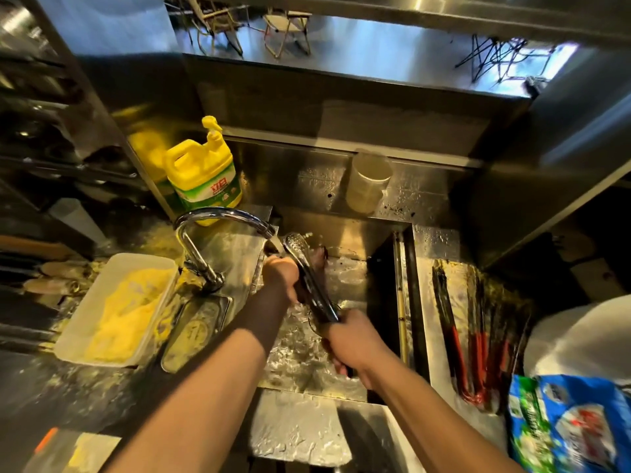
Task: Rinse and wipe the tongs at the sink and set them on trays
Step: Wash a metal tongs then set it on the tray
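Observation:
A pair of steel tongs (309,271) is held over the steel sink (345,278), its scalloped tips just under the spout of the curved tap (218,216). My right hand (351,339) grips the handle end of the tongs. My left hand (281,276) is wrapped around the arms midway, with a dark cloth or pad against the metal. The sink floor is wet. Several red-handled tongs (471,339) lie on the steel drainboard to the right of the sink.
A yellow detergent jug (201,172) stands behind the tap. A white tub (78,326) with a yellow cloth sits at the left, a small steel tray (170,356) beside it. A clear cup (368,180) stands behind the sink. A blue packet (573,425) lies at bottom right.

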Tool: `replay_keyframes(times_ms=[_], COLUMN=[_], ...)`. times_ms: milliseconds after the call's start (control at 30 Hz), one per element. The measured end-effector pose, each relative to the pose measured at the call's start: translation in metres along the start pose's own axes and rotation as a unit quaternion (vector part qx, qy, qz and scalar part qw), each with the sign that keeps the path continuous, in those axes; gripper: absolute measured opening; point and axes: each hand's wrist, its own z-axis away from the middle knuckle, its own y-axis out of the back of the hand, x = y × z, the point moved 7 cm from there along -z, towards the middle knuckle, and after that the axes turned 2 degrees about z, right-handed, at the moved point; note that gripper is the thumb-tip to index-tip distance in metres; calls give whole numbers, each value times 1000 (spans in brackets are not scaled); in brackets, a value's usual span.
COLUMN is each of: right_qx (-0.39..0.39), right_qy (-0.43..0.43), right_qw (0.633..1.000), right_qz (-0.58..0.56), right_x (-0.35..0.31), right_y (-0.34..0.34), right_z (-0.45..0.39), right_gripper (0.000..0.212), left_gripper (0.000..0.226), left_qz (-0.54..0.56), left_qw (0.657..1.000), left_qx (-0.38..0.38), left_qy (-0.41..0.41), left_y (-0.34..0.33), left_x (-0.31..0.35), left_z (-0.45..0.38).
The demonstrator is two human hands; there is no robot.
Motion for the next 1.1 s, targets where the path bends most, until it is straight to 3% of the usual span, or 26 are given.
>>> replay_keyframes(times_ms=[133, 233, 333, 433, 533, 600, 667, 767, 867, 933, 1000, 1100], right_qx=[25, 13, 16, 16, 19, -3, 8, -30, -38, 13, 57, 33], right_qy=[0, -4, 17, 10, 6, -1, 6, 25, 25, 54, 98, 100], right_qw=[1000, 999, 998, 999, 998, 998, 997, 996, 998, 994, 977, 987], right_qz=[15, 52, 55, 50, 61, 67, 74, 76, 44, 98, 180, 125], right_x=[4, 6, 5, 4, 9, 8, 3, 3, 11, 3, -12, -19], right_y=[11, 11, 16, 15, 18, 17, 21, 18, 40, 60, 70, 69], right_z=[-2, -3, -7, -9, -11, -11, -15, -4, 13, 8, 2, -5], right_gripper=[13, 16, 4, 3, 9, 14, 19, 15, 42, 47, 35, 35], left_gripper=[34, 27, 22, 31, 37, 32, 27, 38, 44, 42, 33, 43], left_qz=[8, 50, 59, 20, -11, -20, 24, 37, 36, 73, 87, 185], left_qw=[1000, 998, 997, 999, 998, 996, 997, 991, 988, 989, 992, 978], left_qx=[23, 39, 44, 43, 57, 84, 79, 129, 149, 125, 65, -70], left_qy=[1, -22, -14, -6, 33, 14, 2, 15, 4, 0, -58, -63], left_y=[-3, 0, -2, -5, -4, 2, 1, 14, 30, 31, 31, 26], left_x=[-8, -6, -3, -3, -6, -5, -6, -4, 8, 0, -5, -12], left_z=[0, -8, -7, -12, -18, -19, -16, -15, -19, -17, -12, -4])
